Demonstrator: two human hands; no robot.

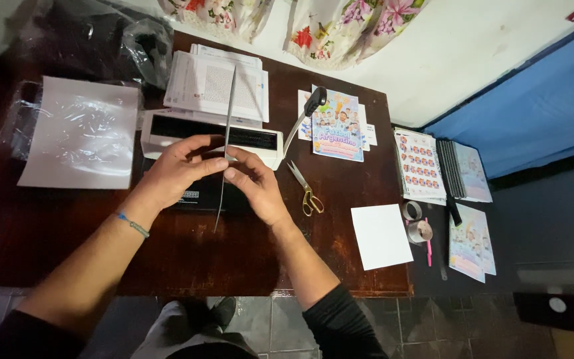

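Left hand [179, 166] | right hand [255, 186] | fingers pinch upright sheet [227, 133] edge-on

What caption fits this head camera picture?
Both hands hold a thin sheet on edge over a binding machine, scissors nearby.

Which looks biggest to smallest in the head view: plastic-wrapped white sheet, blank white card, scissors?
1. Plastic-wrapped white sheet
2. Blank white card
3. Scissors
All lie flat on the table, so nearness hardly skews this.
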